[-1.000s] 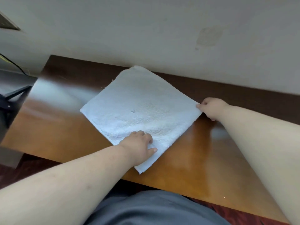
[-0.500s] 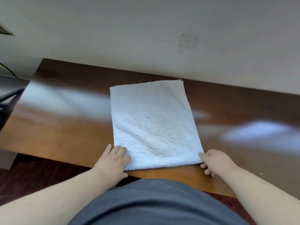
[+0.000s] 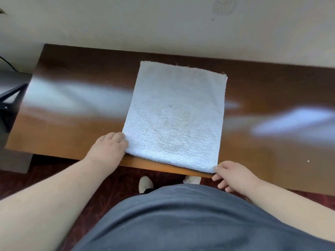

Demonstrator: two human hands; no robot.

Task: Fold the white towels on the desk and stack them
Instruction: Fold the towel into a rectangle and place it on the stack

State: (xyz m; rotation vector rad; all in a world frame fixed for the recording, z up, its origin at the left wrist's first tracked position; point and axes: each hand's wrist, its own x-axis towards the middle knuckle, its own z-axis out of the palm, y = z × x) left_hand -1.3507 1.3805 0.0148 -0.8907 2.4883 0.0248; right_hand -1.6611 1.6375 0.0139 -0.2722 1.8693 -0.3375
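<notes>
White terry cloth fills the middle of what we see: a single towel (image 3: 175,116) lies flat on the glossy brown wooden desk (image 3: 76,127), its far edge close to the pale wall (image 3: 145,24) and its near edge running along the desk's front edge. The towel sits slightly askew, its far right corner frayed with a few loose threads.

We see the left hand (image 3: 108,148) at the towel's near left corner, fingers curled and touching the cloth's edge; whether they actually pinch the corner we cannot tell, since the fingertips are tucked against the pile. The right hand (image 3: 233,175) is at the near right corner, just past the desk's front edge, its thumb and forefinger meeting the corner of the towel while the other fingers curl loosely below; it appears to pinch that corner.

Below the desk we see a dark red patterned carpet (image 3: 116,187) and the toes of two light shoes (image 3: 146,183). A grey garment (image 3: 181,220) covers the bottom of the view. At the far left stands a dark piece of furniture (image 3: 9,98).
</notes>
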